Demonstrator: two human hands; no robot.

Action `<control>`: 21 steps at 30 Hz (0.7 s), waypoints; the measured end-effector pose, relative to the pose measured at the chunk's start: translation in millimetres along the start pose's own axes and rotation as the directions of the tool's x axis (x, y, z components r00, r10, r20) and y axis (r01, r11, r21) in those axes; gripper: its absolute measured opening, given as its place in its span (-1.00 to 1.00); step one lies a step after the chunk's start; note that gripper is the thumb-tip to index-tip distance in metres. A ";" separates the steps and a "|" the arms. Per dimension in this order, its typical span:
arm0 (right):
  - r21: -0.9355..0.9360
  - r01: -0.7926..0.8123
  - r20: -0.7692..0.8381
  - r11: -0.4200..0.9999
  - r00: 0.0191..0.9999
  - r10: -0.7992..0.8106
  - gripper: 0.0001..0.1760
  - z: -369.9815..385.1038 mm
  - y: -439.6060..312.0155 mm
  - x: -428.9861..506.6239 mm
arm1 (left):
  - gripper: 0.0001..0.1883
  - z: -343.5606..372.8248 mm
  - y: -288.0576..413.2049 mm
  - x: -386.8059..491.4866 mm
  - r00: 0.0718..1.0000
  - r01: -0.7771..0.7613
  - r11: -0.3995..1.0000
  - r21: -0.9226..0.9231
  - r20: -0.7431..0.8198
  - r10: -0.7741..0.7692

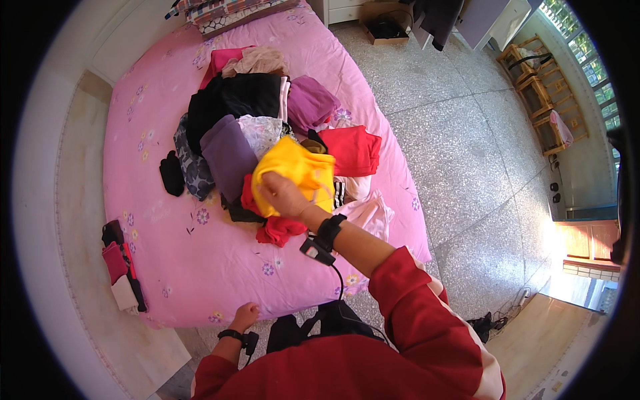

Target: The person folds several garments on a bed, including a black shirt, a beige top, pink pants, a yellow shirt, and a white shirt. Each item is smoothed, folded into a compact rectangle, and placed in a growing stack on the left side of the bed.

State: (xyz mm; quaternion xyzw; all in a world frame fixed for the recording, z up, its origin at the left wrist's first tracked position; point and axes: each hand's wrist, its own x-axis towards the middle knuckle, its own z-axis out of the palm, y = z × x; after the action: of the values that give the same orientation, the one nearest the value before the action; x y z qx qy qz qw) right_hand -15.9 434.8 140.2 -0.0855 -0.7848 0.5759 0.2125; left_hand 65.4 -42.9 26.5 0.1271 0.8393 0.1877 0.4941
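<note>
My right hand [286, 194] has its fingers curled into a bright yellow garment [300, 162] on top of a heap of clothes. Left of the yellow cloth lies a folded purple garment [227, 155]; to its right is a folded red one [351, 150]. Red fabric [281, 231] shows below the yellow, and a pale pink garment [370, 212] spreads beside my wrist. Behind are a black garment [240, 100] and a mauve one [311, 102]. Low by the bed's near edge, my left hand [246, 316] is loosely closed, with nothing visible in it.
The heap rests on a bed with a pink floral sheet [170, 260]. Small folded clothes [120, 272] lie at its left edge, and folded bedding [230, 15] at the far end. Rightward are a terrazzo floor [450, 150], a cardboard box [385, 25] and a wooden rack [542, 95].
</note>
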 end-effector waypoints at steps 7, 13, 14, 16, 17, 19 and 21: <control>-0.415 -0.312 -0.374 0.855 0.915 0.152 -0.56 -70.2 127.6 -46.3 | -0.66 -8.4 72.9 28.3 0.998 0.035 0.931 -0.363 0.069 -0.010; -0.243 -0.855 -0.611 0.459 0.502 0.612 -0.25 -189.3 230.5 -97.2 | -0.28 -63.1 143.2 106.4 0.942 -0.069 0.924 -0.376 -0.331 -0.064; -0.034 -0.846 -0.461 0.533 0.486 0.743 -0.21 -193.6 237.8 -97.5 | -0.30 -73.7 157.6 122.2 0.928 -0.238 0.868 -0.435 -0.365 0.072; 0.238 -0.844 -0.268 0.480 0.418 0.868 -0.14 -188.2 246.5 -91.2 | -0.32 -93.5 188.5 153.1 0.754 -0.604 0.768 -0.210 -0.463 0.466; 0.274 -0.793 -0.328 0.544 0.455 0.828 -0.13 -180.4 249.0 -85.3 | -0.41 -97.6 203.8 165.1 0.673 -0.695 0.687 -0.211 -0.529 0.518; 0.355 -0.702 -0.480 0.618 0.430 0.765 -0.11 -160.8 249.1 -74.7 | -0.52 -99.4 225.4 172.8 0.837 -0.389 0.876 -0.286 -0.506 0.207; 0.374 -0.632 -0.526 0.679 0.459 0.716 -0.25 -155.0 239.8 -64.7 | -0.60 -100.2 244.6 174.4 0.825 -0.264 0.924 -0.277 -0.561 0.067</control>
State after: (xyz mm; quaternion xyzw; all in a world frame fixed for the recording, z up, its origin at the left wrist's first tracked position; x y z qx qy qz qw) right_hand 82.4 622.0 -62.3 -0.5644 -0.5270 0.5949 0.2234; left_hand -99.3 227.2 42.2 0.0542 0.8841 0.4017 0.2325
